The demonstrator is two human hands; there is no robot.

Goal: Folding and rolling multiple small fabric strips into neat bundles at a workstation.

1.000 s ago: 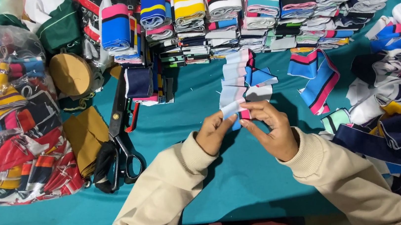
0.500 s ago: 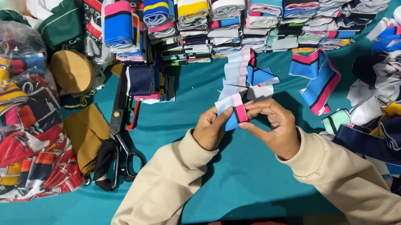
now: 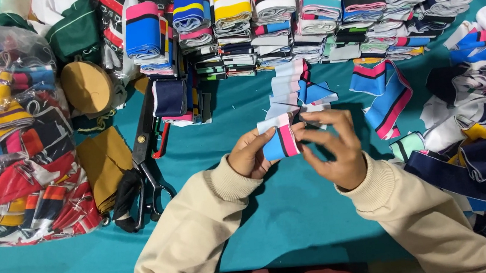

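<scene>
Left hand (image 3: 249, 155) and right hand (image 3: 333, 148) pinch 1 striped cuff (image 3: 279, 141) (blue, pink, white), apparently folded.

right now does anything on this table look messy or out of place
Nothing damaged or spilled. The rolled striped bands at the back sit in neat rows, but the pile at the right edge is loose and tangled. Both hands, left and right, pinch a small striped strip.

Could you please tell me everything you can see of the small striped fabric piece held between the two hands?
The striped fabric piece looks like ribbed knit, folded small, with white, blue, pink and black bands. It is held above the teal table cover, pinched between the left hand and the right hand, just below a strip of similar pieces.
</scene>
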